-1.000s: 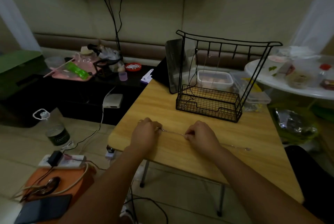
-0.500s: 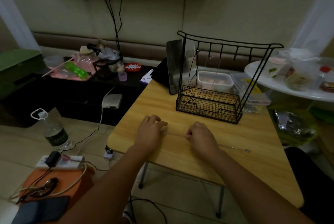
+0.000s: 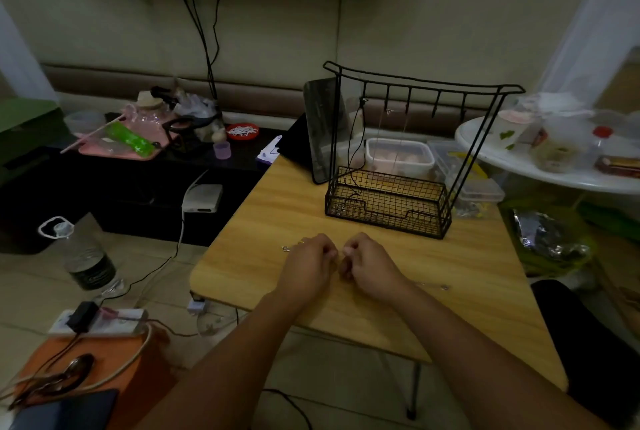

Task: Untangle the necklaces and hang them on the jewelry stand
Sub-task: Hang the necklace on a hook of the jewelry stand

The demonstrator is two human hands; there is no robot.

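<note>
Your left hand (image 3: 308, 265) and right hand (image 3: 369, 265) sit knuckle to knuckle on the wooden table (image 3: 467, 294), fingers curled in and pinching a thin silver necklace (image 3: 434, 285). It is a fine, pale chain, barely visible. Its long axis runs from about 10 o'clock, where a small end piece lies left of your left hand, to about 4 o'clock, where the other end lies on the table past your right wrist. At 12 o'clock, farther back, stands the black wire jewelry stand (image 3: 388, 201), upright, with a dark cord necklace (image 3: 355, 138) hanging from its leftmost hook into the basket.
</note>
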